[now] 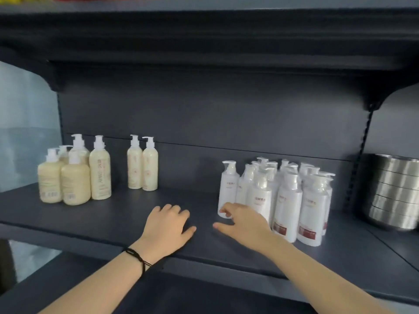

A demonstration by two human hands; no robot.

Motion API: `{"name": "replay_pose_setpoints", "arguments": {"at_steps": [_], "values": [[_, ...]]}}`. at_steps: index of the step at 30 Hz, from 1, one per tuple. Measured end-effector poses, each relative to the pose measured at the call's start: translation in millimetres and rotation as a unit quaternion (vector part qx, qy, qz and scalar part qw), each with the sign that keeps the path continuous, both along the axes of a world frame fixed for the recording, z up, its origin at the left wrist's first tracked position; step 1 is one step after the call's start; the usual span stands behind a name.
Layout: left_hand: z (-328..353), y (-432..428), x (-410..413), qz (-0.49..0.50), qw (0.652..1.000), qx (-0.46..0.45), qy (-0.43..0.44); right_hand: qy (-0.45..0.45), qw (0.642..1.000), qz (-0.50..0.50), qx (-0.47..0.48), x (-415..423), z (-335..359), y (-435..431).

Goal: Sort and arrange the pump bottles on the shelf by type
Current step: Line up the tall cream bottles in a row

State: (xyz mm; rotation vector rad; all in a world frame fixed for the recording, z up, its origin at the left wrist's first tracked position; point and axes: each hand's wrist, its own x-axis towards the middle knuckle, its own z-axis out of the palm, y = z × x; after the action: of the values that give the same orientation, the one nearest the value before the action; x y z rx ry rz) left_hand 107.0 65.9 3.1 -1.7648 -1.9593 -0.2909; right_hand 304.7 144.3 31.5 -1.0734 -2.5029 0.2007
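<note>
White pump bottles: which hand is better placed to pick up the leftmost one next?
Right, probably. The right hand is at the base of the leftmost white bottle, fingers open. The left hand rests on the shelf, apart from every bottle.

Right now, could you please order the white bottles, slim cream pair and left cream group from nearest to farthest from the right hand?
1. White bottles, beside the right hand.
2. Slim cream pair, middle, to its left.
3. Left cream group, far end.

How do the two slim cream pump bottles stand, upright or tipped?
Upright: the two slim cream pump bottles stand on their bases, pumps uppermost.
</note>
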Motion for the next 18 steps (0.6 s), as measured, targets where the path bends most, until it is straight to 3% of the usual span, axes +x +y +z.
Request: {"name": "replay_pose_setpoints", "arguments": {"at_steps": [9,15,18], "values": [[2,-39,-137,0.099,0.992,-0.067,0.048,-0.075,0.995,0.055,0.035,-133,7,-6],[12,-31,-215,0.068,0.996,-0.034,0.043,-0.084,0.995,0.051,0.029,-222,10,1],[20,-27,-247,0.035,0.999,0.031,0.001,-0.066,0.997,0.043,0.022,-259,9,6]]}}
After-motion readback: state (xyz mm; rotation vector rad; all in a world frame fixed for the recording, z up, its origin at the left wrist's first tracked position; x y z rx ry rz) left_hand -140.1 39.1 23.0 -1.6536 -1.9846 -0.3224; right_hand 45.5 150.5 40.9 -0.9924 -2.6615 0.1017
